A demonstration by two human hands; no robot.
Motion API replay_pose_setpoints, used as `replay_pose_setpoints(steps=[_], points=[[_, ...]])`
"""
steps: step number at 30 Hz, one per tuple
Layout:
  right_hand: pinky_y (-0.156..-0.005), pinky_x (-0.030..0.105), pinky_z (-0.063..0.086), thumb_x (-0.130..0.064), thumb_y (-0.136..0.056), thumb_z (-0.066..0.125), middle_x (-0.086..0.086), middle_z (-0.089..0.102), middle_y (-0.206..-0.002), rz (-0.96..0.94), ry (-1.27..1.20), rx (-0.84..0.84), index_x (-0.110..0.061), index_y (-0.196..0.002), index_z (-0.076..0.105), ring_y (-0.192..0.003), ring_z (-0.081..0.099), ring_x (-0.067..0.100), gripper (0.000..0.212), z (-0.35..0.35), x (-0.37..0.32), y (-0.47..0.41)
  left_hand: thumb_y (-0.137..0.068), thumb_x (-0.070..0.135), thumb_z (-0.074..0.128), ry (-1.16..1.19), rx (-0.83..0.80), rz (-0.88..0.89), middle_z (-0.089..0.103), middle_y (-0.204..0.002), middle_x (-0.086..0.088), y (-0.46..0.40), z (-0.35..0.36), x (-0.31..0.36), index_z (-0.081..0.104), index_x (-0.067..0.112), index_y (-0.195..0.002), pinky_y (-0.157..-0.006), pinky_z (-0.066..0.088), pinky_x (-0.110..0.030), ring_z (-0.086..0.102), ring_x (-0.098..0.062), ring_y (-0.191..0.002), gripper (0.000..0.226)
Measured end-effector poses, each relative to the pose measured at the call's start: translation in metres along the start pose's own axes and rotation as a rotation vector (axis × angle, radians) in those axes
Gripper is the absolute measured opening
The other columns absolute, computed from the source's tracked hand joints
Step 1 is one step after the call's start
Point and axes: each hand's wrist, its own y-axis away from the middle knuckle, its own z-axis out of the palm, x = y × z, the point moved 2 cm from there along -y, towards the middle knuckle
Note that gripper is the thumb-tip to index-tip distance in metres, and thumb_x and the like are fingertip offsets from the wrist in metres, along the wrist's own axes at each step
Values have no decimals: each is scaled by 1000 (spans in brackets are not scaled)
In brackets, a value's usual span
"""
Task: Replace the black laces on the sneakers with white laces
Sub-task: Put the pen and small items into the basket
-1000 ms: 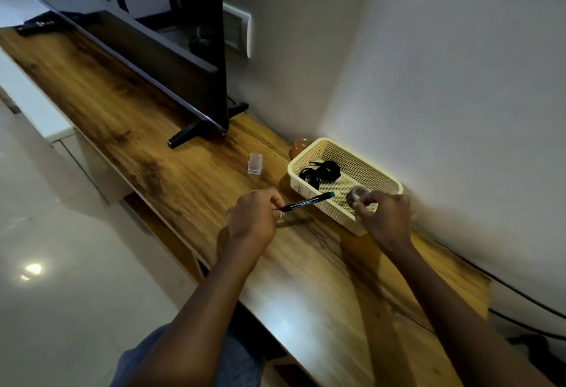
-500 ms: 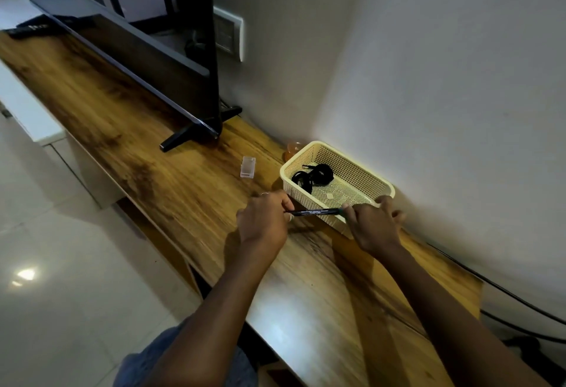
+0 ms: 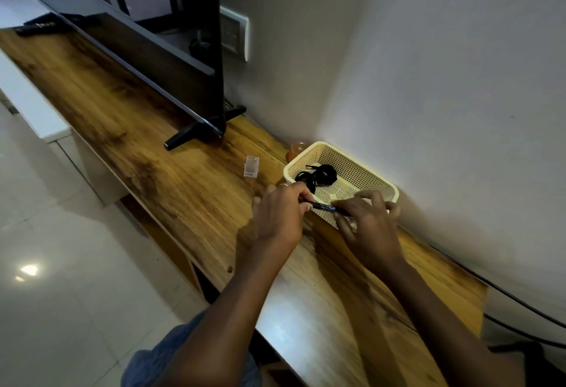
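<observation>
A bundle of black laces (image 3: 318, 176) lies inside a cream plastic basket (image 3: 361, 160) on the wooden shelf, close to the wall. No sneakers or white laces are in view. My left hand (image 3: 280, 212) pinches one end of a black pen (image 3: 324, 206) just in front of the basket's near rim. My right hand (image 3: 367, 224) has its fingertips closed on the pen's other end, over the basket's near wall.
The wooden shelf (image 3: 183, 190) carries a flat television on black feet (image 3: 196, 132), a small clear plastic box (image 3: 251, 166) and an orange object (image 3: 298, 147) behind the basket. A remote (image 3: 38, 27) lies at the far end. Black cables (image 3: 505, 291) run along the wall.
My right hand came down out of the basket, where it held a small round object, and took hold of the pen's free end. The left hand kept the pen and lowered it level.
</observation>
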Motion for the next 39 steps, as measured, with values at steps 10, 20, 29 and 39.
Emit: replay_pose_setpoints(steps=[10, 20, 29, 39], points=[[-64, 31, 40, -6, -86, 67, 15, 62, -92, 221, -146, 35, -3, -100, 73, -79, 57, 31, 16, 1, 46, -27, -93, 30, 58, 70, -63, -149, 24, -155, -1, -4, 5, 14, 19, 27, -149, -105, 34, -43, 27, -22, -139, 69], [-73, 32, 48, -8, -85, 67, 16, 71, -96, 297, -39, -450, -5, -96, 75, -88, 64, 28, 14, 37, 64, -62, -94, 32, 56, 66, -360, -206, 24, -155, -7, 1, 28, 30, 14, 16, -151, -108, 29, -45, 28, -28, -139, 74], [-64, 28, 48, -2, -85, 62, 16, 72, -93, 240, 47, -653, -6, -97, 76, -71, 58, 21, 18, 43, 64, -61, -92, 34, 60, 77, -390, -197, 33, -149, -8, 3, 28, 33, 24, 16, -147, -106, 33, -45, 33, -28, -136, 69], [-76, 31, 42, -1, -92, 52, 16, 66, -112, 231, -122, -190, -5, -107, 70, -100, 60, 32, 24, 20, 26, -86, -92, 36, 58, 132, -368, -233, 32, -150, -8, -1, 15, 18, 25, 16, -146, -105, 33, -44, 34, -28, -135, 67]])
